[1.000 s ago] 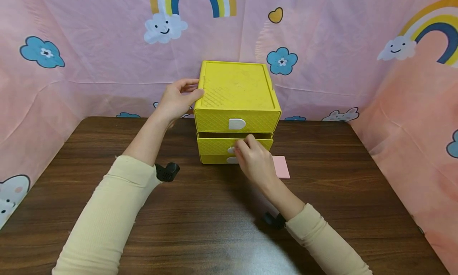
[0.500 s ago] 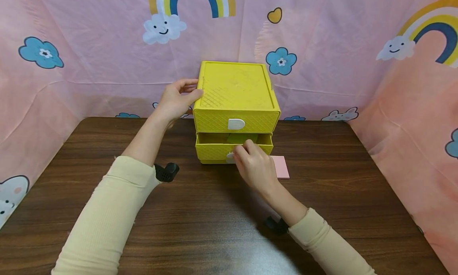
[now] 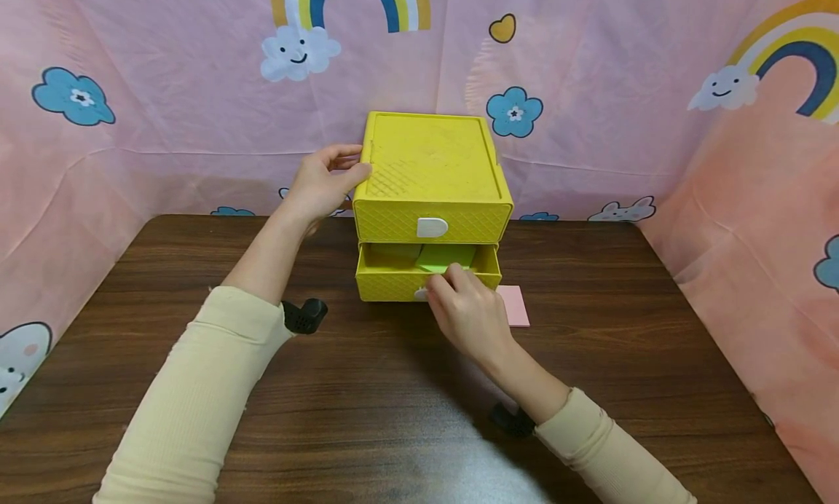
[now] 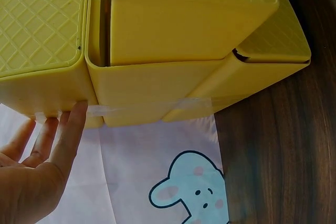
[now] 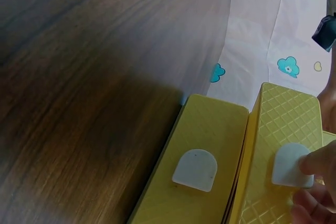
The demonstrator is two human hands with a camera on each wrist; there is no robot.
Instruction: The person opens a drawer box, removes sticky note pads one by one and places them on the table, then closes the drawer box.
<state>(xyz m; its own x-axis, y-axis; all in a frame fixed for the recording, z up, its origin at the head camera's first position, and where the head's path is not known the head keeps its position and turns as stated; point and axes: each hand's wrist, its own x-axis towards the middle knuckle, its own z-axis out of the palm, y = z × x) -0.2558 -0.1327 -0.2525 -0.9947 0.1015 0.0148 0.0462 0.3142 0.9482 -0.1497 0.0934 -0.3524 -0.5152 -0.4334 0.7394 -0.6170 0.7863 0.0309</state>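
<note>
A yellow drawer box [image 3: 432, 154] stands against the back cloth. Its middle drawer [image 3: 387, 287] is pulled out, with green sticky notes [image 3: 446, 256] visible inside. My right hand [image 3: 472, 318] pinches the white handle [image 5: 287, 165] of that drawer between thumb and fingers. Against the upper left side of the box rests my left hand [image 3: 321, 183], its fingers extended. In the left wrist view, the left fingertips [image 4: 80, 109] touch the side of the top section. Partly behind my right wrist, a pink sticky note pad [image 3: 515, 306] lies on the table.
The top drawer [image 3: 393, 222] is closed, and so is the bottom drawer [image 5: 210, 114] with its own white handle. A dark wooden table [image 3: 295, 431] carries everything. Pink patterned cloth [image 3: 590, 67] encloses the back and sides.
My right hand has drawn the middle drawer outward, toward me. More of its inside and the green sticky notes have come into view. The left hand has stayed on the box's side.
</note>
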